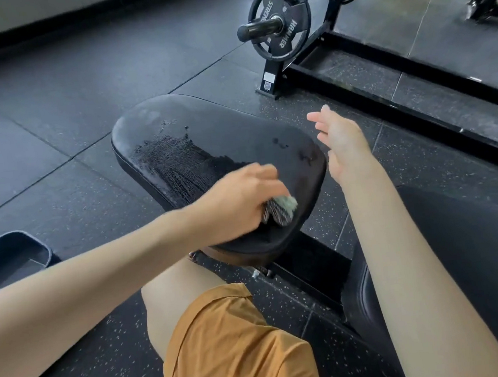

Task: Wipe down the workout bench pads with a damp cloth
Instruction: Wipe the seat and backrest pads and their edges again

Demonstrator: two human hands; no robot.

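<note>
Left hand (243, 201) grips crumpled grey-striped cloth (280, 212), pressing it onto black oval vinyl pad (220, 124) at frame centre for scrubbing (wet streaks upper left). Right hand (341, 146) released, hovering right of pad, probably for balance.

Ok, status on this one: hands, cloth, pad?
Left hand grips cloth on near end of seat pad. Right hand open, hovering past pad's right edge. Wet streak mid-pad, far end dusty. Nothing in the way.
</note>
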